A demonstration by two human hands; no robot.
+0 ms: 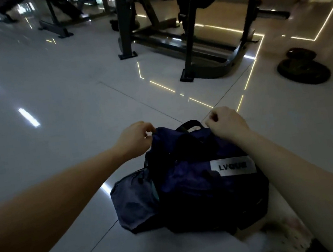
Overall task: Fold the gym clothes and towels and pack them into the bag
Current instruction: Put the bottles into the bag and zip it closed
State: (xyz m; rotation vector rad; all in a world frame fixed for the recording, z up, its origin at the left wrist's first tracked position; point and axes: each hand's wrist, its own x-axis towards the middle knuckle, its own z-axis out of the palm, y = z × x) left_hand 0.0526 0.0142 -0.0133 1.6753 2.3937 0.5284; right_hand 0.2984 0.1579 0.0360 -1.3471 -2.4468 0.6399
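One navy gym bag (193, 188) with a white label (232, 166) lies on the tiled floor (65, 122), and grey-blue cloth (133, 204) bulges at its left side. The left hand (135, 138) pinches the bag's far edge. The right hand (226, 122) is curled at the far right corner, though I cannot tell whether it holds anything. Weight plates (303, 67) lie well apart to the right.

Dark bag (213, 196) on tiled floor (65, 122), left hand (135, 139) pinching navy cloth (168, 135), right hand (226, 123) curled
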